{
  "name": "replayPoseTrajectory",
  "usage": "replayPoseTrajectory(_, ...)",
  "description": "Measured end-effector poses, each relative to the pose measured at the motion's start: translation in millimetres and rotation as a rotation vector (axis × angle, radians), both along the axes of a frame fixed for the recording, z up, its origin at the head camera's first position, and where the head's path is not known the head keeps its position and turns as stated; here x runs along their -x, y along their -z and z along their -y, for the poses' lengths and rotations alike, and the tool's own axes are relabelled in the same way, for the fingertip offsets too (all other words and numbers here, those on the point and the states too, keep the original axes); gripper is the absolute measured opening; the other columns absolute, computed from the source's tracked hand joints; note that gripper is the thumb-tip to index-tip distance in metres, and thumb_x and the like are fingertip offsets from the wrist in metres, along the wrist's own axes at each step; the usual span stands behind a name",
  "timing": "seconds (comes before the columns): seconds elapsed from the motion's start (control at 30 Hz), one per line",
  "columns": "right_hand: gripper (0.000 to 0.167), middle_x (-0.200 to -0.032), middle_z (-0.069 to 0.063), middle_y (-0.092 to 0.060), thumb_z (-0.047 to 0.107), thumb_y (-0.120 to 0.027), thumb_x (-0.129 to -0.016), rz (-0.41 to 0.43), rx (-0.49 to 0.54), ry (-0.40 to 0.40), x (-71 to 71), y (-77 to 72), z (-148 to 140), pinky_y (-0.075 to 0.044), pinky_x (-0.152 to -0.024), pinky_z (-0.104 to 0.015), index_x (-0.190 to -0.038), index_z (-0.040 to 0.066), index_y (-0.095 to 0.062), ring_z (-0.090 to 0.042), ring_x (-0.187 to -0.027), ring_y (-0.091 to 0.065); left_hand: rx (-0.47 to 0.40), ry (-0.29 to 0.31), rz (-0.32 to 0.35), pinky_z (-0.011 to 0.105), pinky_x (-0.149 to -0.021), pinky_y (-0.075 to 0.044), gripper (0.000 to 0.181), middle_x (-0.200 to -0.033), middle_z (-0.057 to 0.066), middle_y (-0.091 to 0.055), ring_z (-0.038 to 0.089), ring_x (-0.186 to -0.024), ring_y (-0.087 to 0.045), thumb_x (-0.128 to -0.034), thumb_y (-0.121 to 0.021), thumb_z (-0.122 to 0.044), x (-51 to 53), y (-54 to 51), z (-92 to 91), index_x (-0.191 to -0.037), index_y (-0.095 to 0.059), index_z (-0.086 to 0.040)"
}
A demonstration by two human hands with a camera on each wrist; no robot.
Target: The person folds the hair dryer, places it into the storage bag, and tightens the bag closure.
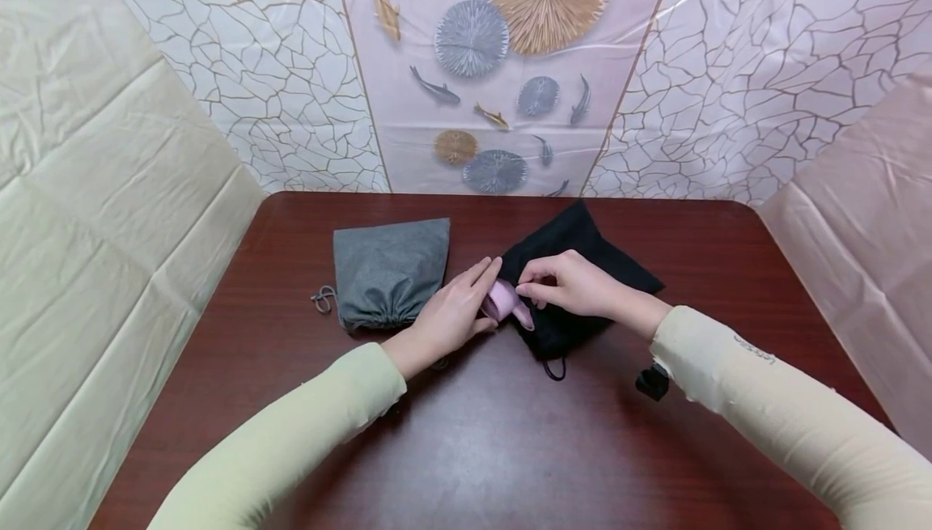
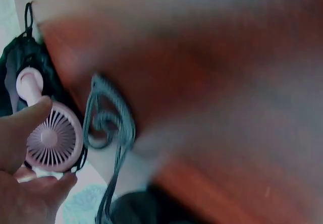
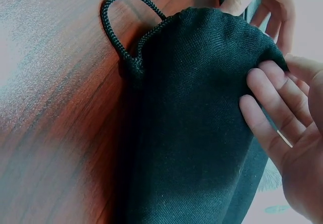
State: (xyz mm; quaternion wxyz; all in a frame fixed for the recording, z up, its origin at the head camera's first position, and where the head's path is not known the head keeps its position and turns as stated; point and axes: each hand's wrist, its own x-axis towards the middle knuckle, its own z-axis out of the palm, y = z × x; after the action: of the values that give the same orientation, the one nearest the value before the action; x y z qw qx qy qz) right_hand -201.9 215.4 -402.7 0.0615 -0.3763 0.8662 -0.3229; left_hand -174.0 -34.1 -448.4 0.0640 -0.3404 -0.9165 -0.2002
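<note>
A small pink handheld fan point(image 1: 502, 299) lies at the mouth of a black drawstring bag point(image 1: 564, 332). In the left wrist view the fan's round slatted head point(image 2: 49, 138) sits between the thumb and fingers of my left hand point(image 1: 453, 310), and its handle points toward the bag. My right hand point(image 1: 571, 283) pinches the rim of the black bag between thumb and fingers, as the right wrist view shows. There the bag's cloth point(image 3: 197, 82) hides the fan, and my left hand point(image 3: 275, 4) appears beyond it.
A grey drawstring bag point(image 1: 391, 267) lies flat to the left, its gathered mouth toward me. Its grey cord point(image 2: 113, 110) loops beside the fan. A black cord loop point(image 1: 556, 370) sticks out from the black bag. Patterned cloth point(image 1: 473, 109) stands behind the dark red table point(image 1: 466, 449).
</note>
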Motion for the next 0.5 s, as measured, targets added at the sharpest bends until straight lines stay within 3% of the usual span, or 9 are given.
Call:
replayPoseTrajectory(0.27, 0.006, -0.079, 0.01, -0.073, 0.012, -0.073, -0.102, -0.016, 0.001, 0.005, -2.2, -1.4, -2.8, -0.058, -0.067, -0.027, -0.099, 0.01, -0.078, -0.006, -0.071, -0.069, 0.018, 0.041, 0.068, 0.047, -0.115, -0.049, 0.089, -0.16, 0.026, -0.049, 0.038, -0.141, -0.056, -0.0903, -0.089, -0.027, 11.2, -1.2, 0.3, -0.16, -0.042, 0.002)
replayPoseTrajectory(0.37, 0.005, -0.078, 0.011, -0.073, 0.011, -0.074, -0.102, -0.024, -0.007, 0.015, -3.3, -1.2, -3.6, -0.057, -0.066, -0.026, -0.098, 0.011, -0.078, -0.004, -0.071, -0.068, 0.003, 0.016, 0.043, 0.045, -0.112, -0.052, 0.083, -0.149, 0.023, -0.059, 0.035, -0.135, -0.062, -0.0891, -0.09, -0.03, 10.2, 2.4, -1.5, -0.154, -0.049, 0.003)
replayPoseTrajectory(0.5, 0.006, -0.076, 0.011, -0.071, 0.012, -0.074, -0.101, -0.038, -0.02, 0.016, -4.5, -1.0, -4.4, -0.056, -0.066, -0.025, -0.097, 0.013, -0.078, -0.003, -0.07, -0.066, 0.001, -0.042, -0.008, 0.043, -0.097, -0.059, 0.073, -0.128, 0.017, -0.068, 0.032, -0.115, -0.071, -0.0872, -0.09, -0.037, 6.2, 7.1, -6.1, -0.14, -0.056, 0.0)
